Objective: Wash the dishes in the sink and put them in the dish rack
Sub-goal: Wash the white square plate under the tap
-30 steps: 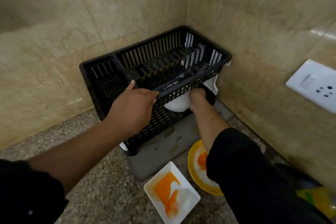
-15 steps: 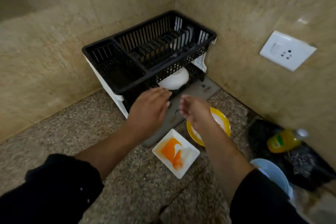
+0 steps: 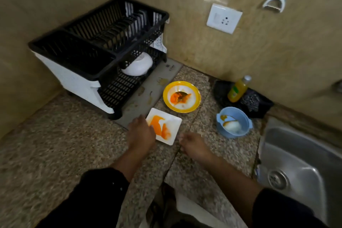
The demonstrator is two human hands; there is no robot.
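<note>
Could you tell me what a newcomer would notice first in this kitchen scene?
The orange-smeared white square plate sits mid-counter by the left hand, with a stained yellow plate just behind it. A black dish rack fills the corner, one white bowl on its lower tier.

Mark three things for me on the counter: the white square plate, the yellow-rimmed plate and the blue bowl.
white square plate [image 3: 174, 123], head view, bare white area right of the orange smear
yellow-rimmed plate [image 3: 182, 110], head view, near part of the yellow rim
blue bowl [image 3: 234, 112], head view, far inner wall
</note>
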